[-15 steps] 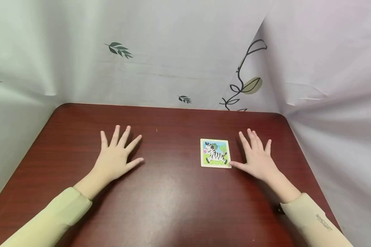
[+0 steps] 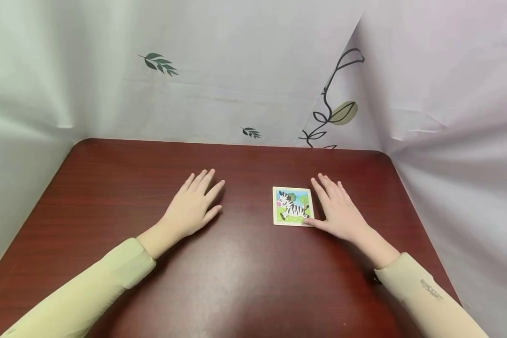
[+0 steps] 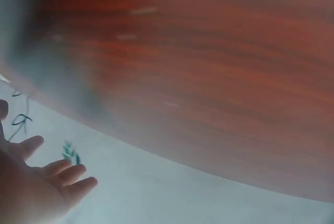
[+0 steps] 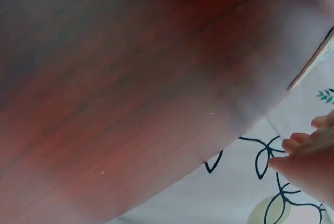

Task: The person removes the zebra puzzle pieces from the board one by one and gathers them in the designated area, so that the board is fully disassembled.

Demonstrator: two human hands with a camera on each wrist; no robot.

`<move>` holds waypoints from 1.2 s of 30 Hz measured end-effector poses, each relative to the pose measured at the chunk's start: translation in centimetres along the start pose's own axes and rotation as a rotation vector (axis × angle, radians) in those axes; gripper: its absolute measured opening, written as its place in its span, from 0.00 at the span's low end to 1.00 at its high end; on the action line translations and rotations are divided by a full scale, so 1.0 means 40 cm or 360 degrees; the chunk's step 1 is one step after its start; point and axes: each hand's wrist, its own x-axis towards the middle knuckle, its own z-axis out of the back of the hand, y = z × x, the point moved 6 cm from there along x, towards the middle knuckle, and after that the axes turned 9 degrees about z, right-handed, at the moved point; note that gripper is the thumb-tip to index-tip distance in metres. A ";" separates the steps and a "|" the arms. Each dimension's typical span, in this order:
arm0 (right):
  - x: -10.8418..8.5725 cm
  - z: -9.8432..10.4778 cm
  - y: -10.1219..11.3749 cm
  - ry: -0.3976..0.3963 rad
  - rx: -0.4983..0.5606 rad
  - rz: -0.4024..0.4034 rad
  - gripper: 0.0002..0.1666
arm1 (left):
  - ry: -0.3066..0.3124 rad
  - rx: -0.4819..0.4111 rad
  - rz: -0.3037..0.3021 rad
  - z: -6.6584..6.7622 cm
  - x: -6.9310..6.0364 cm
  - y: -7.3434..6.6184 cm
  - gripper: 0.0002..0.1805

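Observation:
A square zebra picture puzzle (image 2: 293,206) with a pale border lies flat on the dark red table, right of the middle. Beside it is my right hand (image 2: 340,211), its fingers extended and its thumb over the puzzle's near right corner. Whether the thumb presses on it cannot be told. My left hand (image 2: 192,206), fingers straight, is over the table to the left of the puzzle, apart from it and holding nothing. The left wrist view shows the left hand (image 3: 42,182) at its lower left. Only a strip of the puzzle's edge (image 4: 313,62) appears in the right wrist view.
The wood-grained table (image 2: 245,272) has rounded far corners. Pale cloth (image 2: 219,70) with leaf prints hangs behind it and along both sides. Light-coloured sleeves (image 2: 88,281) cover both forearms.
My left hand has moved right toward the puzzle, its fingers drawn closer together. My right hand has shifted slightly left, bringing the thumb further over the puzzle's corner.

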 end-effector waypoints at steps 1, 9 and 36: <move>0.004 -0.003 0.002 0.0012 0.0014 0.0010 0.70 | 0.0005 -0.0007 -0.0005 -0.001 0.007 -0.010 0.35; 0.025 -0.020 0.022 0.0071 0.0126 0.0098 0.71 | -0.0012 -0.0103 -0.0058 -0.007 0.063 -0.101 0.30; 0.020 -0.065 -0.015 0.0259 0.0236 0.0121 0.70 | 0.0278 -0.0881 0.0136 -0.053 0.232 -0.238 0.17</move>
